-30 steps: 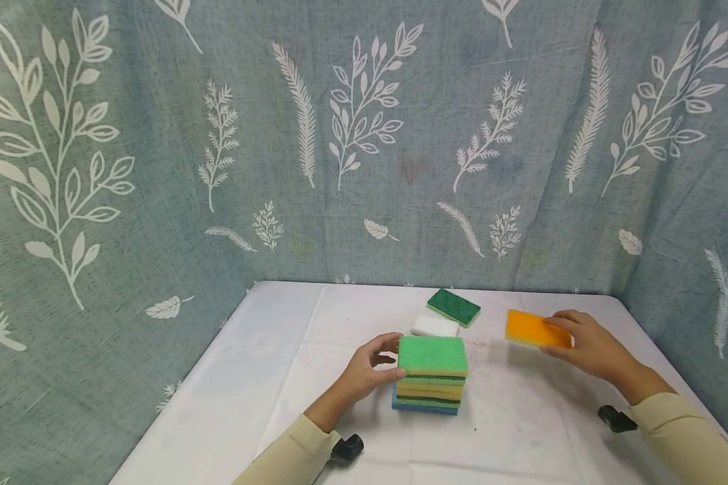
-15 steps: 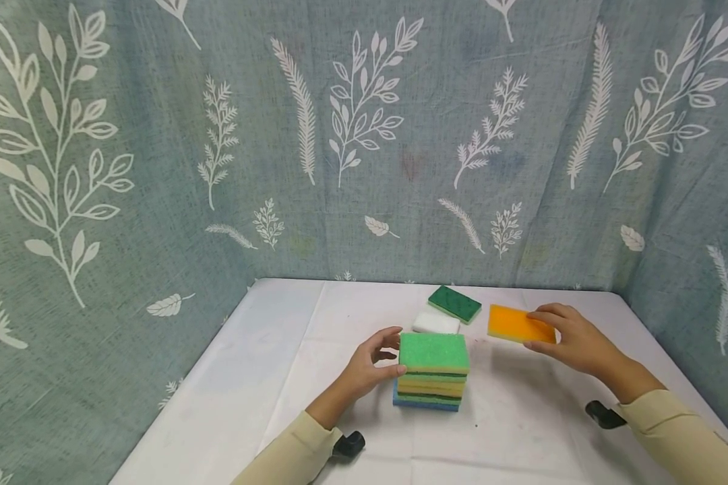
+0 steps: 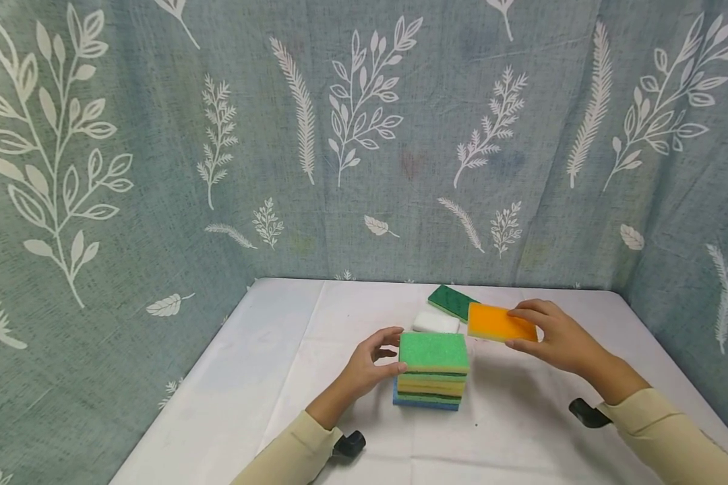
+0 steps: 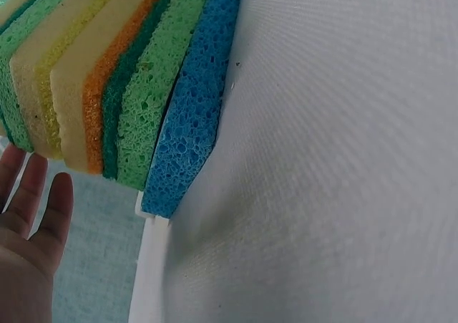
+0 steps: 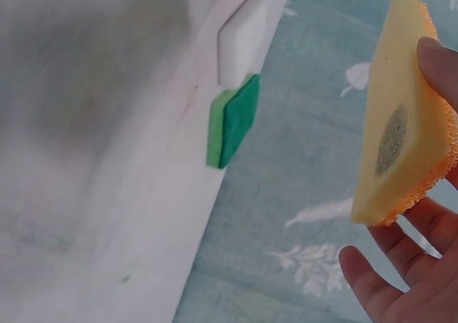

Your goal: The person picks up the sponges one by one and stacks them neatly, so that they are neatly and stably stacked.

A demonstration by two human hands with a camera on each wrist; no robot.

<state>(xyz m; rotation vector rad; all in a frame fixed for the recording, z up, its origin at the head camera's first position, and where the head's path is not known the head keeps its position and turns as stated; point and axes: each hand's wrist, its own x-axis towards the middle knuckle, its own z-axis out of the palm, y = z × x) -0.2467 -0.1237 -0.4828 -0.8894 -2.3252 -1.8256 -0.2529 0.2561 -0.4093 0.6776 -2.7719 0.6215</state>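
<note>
On the white table (image 3: 509,431), the sponge stack (image 3: 432,387) stands beside the left hand (image 3: 370,364), fingers spread, thumb at its near-left corner. Right of the stack, held above the table, the orange sponge (image 3: 491,321) points its long axis roughly leftward from the right hand (image 3: 555,335), which pinches its right end; orange face up, pale yellow foam (image 5: 383,65) underneath, grey oval mark (image 5: 391,140) there

Three Apart, One Stack of Multicoloured Rectangular Sponges (image 3: 433,353)

One orange-and-cream rectangular sponge (image 3: 491,322), one two-tone green rectangular sponge (image 3: 451,302) and one white rectangular block (image 3: 435,322) lie outside the stack, whose exact sponge count cannot be told. Hands number two: one left hand (image 3: 364,368), one right hand (image 3: 560,340).
</note>
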